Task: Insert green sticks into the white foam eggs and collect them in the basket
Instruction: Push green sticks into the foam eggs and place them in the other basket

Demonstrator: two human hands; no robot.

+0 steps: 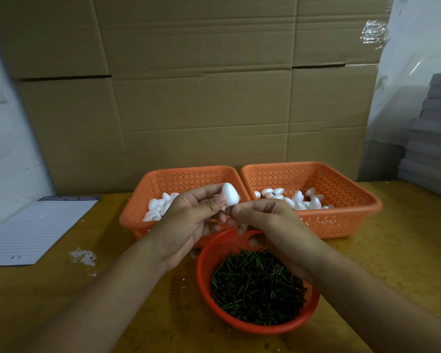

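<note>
My left hand pinches a white foam egg between thumb and fingers, held above the table in front of the two baskets. My right hand is right below the egg with its fingertips curled together at the egg's base; any stick between them is hidden. A round red basket full of short green sticks sits under my right wrist. Behind it, the left orange basket and the right orange basket both hold several white foam eggs.
A lined notepad lies on the wooden table at the left, with white foam crumbs near it. Cardboard sheets stand upright behind the baskets. Grey stacked boards are at the right edge.
</note>
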